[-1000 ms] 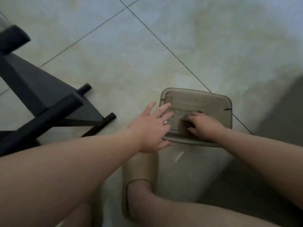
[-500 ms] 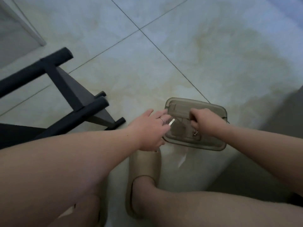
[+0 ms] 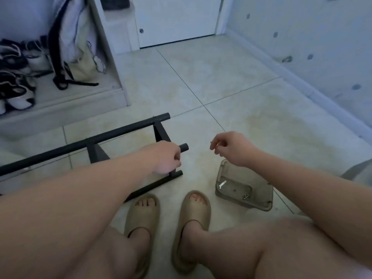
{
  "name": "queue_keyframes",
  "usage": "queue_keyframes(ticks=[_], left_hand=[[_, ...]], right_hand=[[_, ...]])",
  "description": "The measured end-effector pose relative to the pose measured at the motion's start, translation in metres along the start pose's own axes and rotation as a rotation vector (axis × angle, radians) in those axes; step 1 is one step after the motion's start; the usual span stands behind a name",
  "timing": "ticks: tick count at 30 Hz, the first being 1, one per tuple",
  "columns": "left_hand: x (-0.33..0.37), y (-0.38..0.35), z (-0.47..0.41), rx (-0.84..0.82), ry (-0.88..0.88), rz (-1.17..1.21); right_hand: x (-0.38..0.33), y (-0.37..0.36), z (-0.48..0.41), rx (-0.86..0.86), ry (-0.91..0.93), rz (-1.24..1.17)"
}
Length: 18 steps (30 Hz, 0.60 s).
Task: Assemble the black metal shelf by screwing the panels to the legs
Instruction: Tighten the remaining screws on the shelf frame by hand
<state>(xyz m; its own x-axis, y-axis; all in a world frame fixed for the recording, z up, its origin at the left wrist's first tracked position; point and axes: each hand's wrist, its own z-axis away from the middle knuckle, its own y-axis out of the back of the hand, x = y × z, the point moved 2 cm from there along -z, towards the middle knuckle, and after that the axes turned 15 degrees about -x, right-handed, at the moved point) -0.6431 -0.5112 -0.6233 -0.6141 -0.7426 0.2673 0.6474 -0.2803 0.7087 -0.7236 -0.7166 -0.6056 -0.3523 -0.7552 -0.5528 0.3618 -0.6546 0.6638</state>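
Observation:
The black metal shelf (image 3: pixel 96 141) lies on its side on the tiled floor at the left, its round legs pointing right. My left hand (image 3: pixel 164 158) grips the end of one black leg (image 3: pixel 184 147), whose tip sticks out past my fingers. My right hand (image 3: pixel 231 148) hovers to the right of that leg end, fingertips pinched together on something small, seemingly a screw, too tiny to make out. Below that hand sits a translucent brown plastic tray (image 3: pixel 259 196) holding a small metal key (image 3: pixel 222 183) and a screw (image 3: pixel 246 196).
My feet in tan slides (image 3: pixel 193 214) rest on the floor between shelf and tray. A raised step with shoes (image 3: pixel 16 93) and a bag (image 3: pixel 80 63) is at the back left. A white door (image 3: pixel 177 21) is ahead, a wall (image 3: pixel 322 47) along the right.
Both hands have left the tray. The left hand moved over and took hold of the shelf leg; the right hand lifted with its fingertips pinched. The view tilted up to show the room.

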Motion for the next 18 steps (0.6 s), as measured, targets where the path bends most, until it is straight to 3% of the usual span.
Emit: queue_keyframes(ticks=[8,18], left_hand=[[-0.072,0.015,0.027,0.087,0.111,0.371],[-0.103,0.001,-0.030,-0.118,0.198,0.507]], right_hand=[[-0.076,-0.020,-0.027,-0.085,0.136,-0.033],[-0.070,-0.033,-0.068,-0.223,0.073,0.086]])
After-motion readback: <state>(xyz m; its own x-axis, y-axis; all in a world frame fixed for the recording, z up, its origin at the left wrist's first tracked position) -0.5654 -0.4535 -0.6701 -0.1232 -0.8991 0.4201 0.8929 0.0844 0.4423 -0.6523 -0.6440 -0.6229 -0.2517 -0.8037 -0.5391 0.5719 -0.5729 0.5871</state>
